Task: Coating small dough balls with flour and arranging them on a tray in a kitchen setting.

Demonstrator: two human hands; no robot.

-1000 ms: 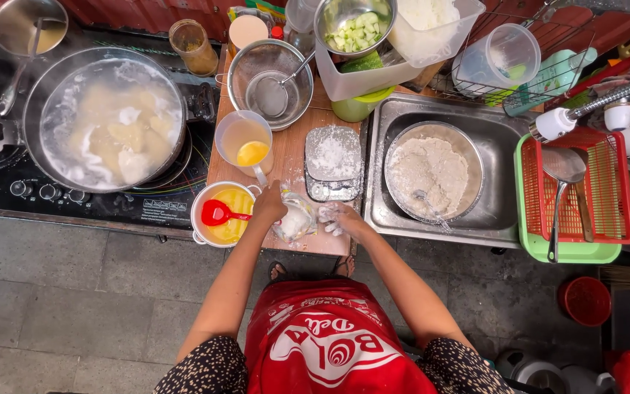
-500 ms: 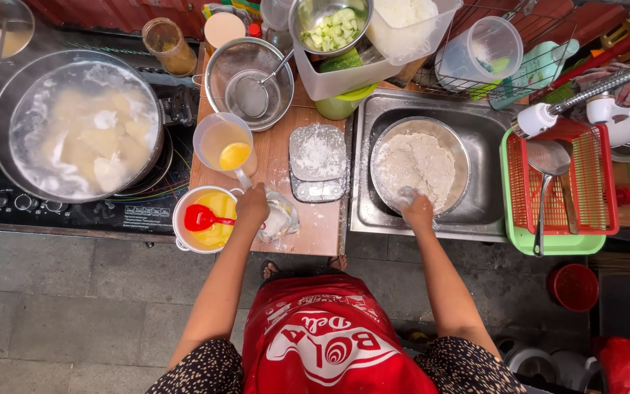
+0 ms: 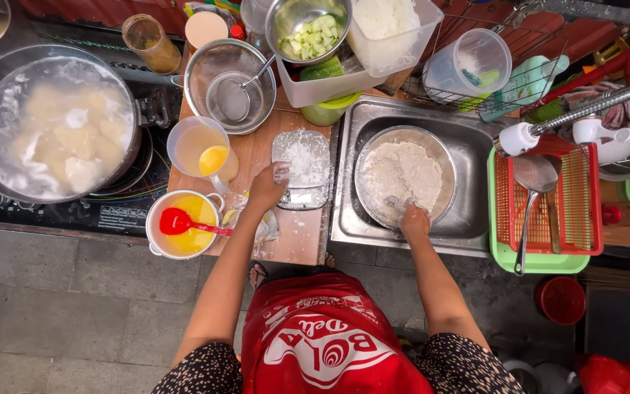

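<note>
My left hand (image 3: 266,187) reaches to the near left corner of a small rectangular tray (image 3: 302,162) dusted with white flour; its fingertips touch the tray's edge. My right hand (image 3: 414,218) is curled at the near side of a round metal bowl (image 3: 432,146) of pale floury dough (image 3: 399,172) that stands in the steel sink (image 3: 468,211). Its fingers press into the dough. A crumpled plastic bag (image 3: 264,225) lies on the wooden board under my left forearm.
A white pot of yellow liquid with a red ladle (image 3: 181,222) and a clear jug (image 3: 200,149) stand left of the tray. A big pan of boiling pieces (image 3: 52,131) sits on the cooktop. A strainer bowl (image 3: 231,76), tubs and a red rack (image 3: 548,201) surround the sink.
My left hand left the plastic bag and moved up to the flour tray. My right hand went from the bag area into the dough bowl in the sink.
</note>
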